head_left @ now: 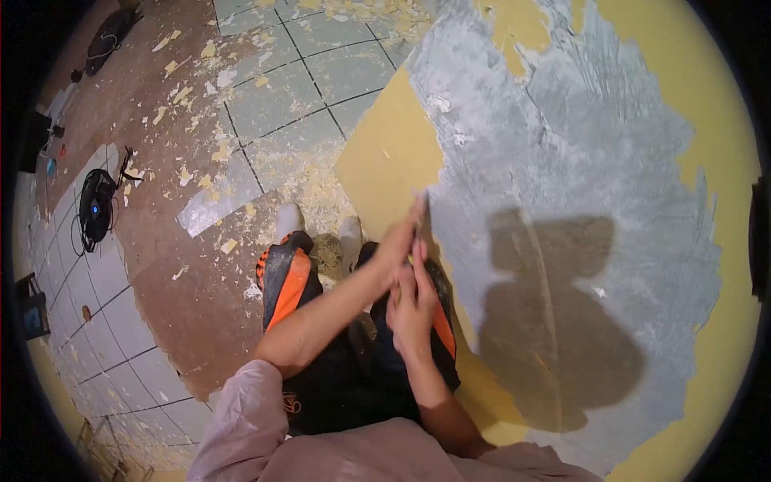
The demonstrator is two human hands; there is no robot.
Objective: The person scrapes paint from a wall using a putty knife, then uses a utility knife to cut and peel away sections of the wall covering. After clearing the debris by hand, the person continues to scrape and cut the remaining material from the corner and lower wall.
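My left hand reaches in from the left, blurred, beside the edge of the peeled wall. Its fingers are closed round something thin, mostly hidden, with a dark narrow end near the wall. Just below, my right hand has its fingers pressed together against the left hand, around what may be the lower part of the same object. A small yellow-green bit shows between the hands. The wall has grey bare patches with ragged edges of yellow coating.
Yellow flakes litter the tiled and brown floor. A black device with a blue light and cables lies at the left. My legs in black-and-orange trousers are beneath my arms. A shadow falls on the wall.
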